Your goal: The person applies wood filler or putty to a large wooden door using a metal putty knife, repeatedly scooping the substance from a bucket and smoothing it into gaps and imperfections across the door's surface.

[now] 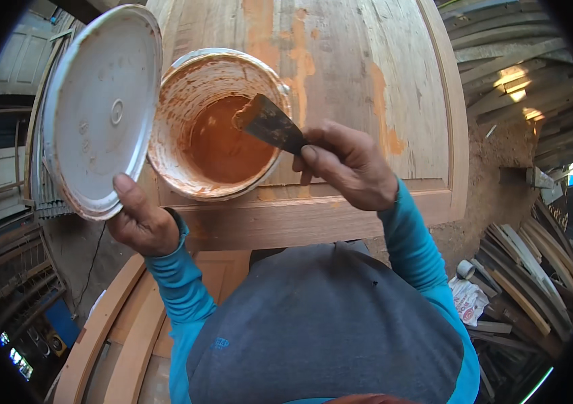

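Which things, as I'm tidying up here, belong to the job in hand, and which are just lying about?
In the job:
round white lid, in the left fingers
round white bucket of orange-brown paste
dark flat-bladed scraper, in the right fingers
brown wooden panel with orange smears

Apparently lying about:
weathered grey-brown planks
pile of narrow wooden strips
crumpled white bag

Timber boards (508, 30) lie stacked at upper right; below, loose wood strips (535, 259) sit heaped beside a white bag (468, 301) and a pale roll (465, 269). At left, a dark cable (93, 261) trails over the floor (74, 236) near a blue panel (62, 323).
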Tool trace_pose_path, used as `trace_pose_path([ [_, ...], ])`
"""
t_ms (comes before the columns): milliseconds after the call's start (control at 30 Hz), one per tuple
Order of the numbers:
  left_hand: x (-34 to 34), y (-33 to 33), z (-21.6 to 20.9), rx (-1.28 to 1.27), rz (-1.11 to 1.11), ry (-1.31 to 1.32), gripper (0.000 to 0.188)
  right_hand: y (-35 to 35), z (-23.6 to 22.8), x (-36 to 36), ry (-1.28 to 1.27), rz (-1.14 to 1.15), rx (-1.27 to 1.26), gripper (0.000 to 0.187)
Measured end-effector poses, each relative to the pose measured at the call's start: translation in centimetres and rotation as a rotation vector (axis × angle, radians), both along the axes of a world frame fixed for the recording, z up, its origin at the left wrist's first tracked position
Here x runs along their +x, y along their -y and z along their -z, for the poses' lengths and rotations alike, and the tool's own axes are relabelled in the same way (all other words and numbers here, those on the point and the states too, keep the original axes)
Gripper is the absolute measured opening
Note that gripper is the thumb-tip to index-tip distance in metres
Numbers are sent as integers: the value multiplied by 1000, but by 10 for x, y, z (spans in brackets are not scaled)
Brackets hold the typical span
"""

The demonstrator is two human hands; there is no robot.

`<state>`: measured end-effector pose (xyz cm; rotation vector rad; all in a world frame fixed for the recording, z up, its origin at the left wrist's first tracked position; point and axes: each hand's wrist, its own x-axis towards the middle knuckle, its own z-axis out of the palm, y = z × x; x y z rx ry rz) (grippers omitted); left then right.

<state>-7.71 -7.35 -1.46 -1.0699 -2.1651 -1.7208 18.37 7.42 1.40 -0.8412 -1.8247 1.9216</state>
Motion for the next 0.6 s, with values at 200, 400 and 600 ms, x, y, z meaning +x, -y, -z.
trace_pose_path([
  [200,13,-20,-18,-62,254,-456,37,11,47,31,-208,37,-404,20],
  [400,40,-10,-27,-359,389,-318,48,7,75,86,-233,74,-604,21],
  [600,68,-3,-26,-392,351,-371,42,-20,104,182,-144,289,-471,26],
])
